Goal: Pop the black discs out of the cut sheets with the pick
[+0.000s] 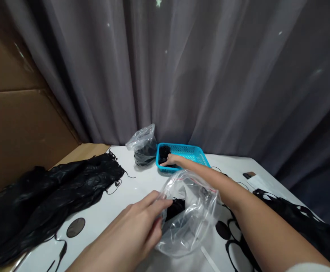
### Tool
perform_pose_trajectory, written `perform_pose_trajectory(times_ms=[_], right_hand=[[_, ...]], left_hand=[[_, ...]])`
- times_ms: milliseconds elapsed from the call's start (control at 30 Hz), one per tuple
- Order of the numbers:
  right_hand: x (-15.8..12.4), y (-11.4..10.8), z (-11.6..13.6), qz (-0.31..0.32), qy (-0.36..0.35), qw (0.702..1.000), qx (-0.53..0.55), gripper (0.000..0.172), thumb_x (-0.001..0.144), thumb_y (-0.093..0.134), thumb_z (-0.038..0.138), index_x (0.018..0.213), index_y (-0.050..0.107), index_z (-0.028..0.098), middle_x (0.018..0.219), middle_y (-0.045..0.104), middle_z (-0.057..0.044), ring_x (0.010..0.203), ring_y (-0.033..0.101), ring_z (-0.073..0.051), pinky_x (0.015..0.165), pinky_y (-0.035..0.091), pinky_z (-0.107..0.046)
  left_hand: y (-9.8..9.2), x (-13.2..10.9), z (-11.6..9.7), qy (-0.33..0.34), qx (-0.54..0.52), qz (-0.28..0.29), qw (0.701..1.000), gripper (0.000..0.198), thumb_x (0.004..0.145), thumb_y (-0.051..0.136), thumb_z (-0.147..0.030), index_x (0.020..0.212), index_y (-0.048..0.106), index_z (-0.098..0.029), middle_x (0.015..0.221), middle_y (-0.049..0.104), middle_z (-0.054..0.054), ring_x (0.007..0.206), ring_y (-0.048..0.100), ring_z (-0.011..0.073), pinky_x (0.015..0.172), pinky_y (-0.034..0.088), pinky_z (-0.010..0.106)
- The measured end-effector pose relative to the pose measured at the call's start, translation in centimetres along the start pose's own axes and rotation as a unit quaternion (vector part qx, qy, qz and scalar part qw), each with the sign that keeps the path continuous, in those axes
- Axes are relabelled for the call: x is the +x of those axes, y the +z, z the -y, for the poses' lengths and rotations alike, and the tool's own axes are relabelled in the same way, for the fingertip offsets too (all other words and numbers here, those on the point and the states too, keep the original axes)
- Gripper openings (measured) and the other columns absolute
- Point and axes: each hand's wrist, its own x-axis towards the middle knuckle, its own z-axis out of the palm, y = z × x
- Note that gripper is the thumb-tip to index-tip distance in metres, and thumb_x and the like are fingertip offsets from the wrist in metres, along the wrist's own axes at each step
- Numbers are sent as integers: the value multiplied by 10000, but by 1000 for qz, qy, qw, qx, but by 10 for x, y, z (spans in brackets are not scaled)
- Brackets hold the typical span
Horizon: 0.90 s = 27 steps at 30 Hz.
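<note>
My left hand pinches the rim of a clear zip-seal plastic bag, which gapes open toward me. Inside it lies a small black bundle, partly covered by my fingers. My right arm stretches across the table, past the bag. Down in the left end of a blue plastic basket, my right hand closes on a black bundle; some of its fingers are hidden.
Left of the basket stands a filled clear bag. Crumpled black plastic covers the table's left, beside a cardboard box. Black straps, a phone and white paper lie right. A grey curtain hangs behind.
</note>
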Motion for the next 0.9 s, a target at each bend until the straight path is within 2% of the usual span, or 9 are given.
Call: perform_pose_trajectory(times_ms=[100,267,467,600,700,800,833,900], right_hand=[[1,3,1,-8,14,1000,-8,533,586,901,386,975,690,89,888,707,-110,895,647,-307,660,490,-299],[-3,15,3,-39,-4,999,12,599,594,888,285,1116,642,122,1057,695,-94,992,630,-274,748,495,-269],[-8,23,2,-72,-16,995,62,843,604,850,213,1328,431,114,1216,611,-142,1103,573,-285,900,481,-339],[-9,21,-3,-54,-18,990,127,904,592,831,146,1362,357,161,1204,603,-125,1093,585,-270,879,513,-356],[-14,13,-9,-23,-34,980,196,919,627,784,108,1403,297,180,1206,601,-115,1084,605,-243,835,541,-337],[-26,-5,-13,18,-84,959,271,959,644,742,78,1452,245,219,1197,621,-81,1047,630,-195,836,549,-315],[-32,-13,-14,32,-102,950,292,944,636,747,82,1443,280,227,1173,635,-67,1022,639,-187,839,550,-315],[-44,-32,-14,55,-132,935,325,810,614,789,135,1342,442,205,1088,662,-52,958,651,-186,834,551,-322]], left_hand=[[0,3,1,-7,-6,3,1000,429,951,434,-244,1344,579,-337,1236,624,46,895,683,195,843,549,300],[-1,2,3,0,-24,-1,1000,428,944,441,-227,1334,591,-323,1200,636,56,906,674,199,878,532,300],[-3,2,1,-11,-25,5,1000,447,944,432,-212,1356,573,-313,1214,622,56,931,668,199,897,519,309],[-3,2,-1,-1,-48,-10,999,450,929,440,-192,1338,596,-294,1170,641,61,934,671,203,855,528,295],[-2,1,0,-3,-42,-10,999,475,925,443,-180,1367,575,-294,1207,636,66,980,670,215,888,526,313],[-1,0,2,-7,-25,-4,1000,501,936,434,-194,1418,521,-299,1344,582,68,1087,648,237,941,520,347],[0,0,3,-7,-24,-4,1000,513,940,431,-202,1439,497,-299,1397,550,67,1139,629,245,958,516,356],[-1,1,5,-6,-31,-8,999,548,939,434,-208,1480,447,-294,1486,480,55,1261,560,256,1024,488,372]])
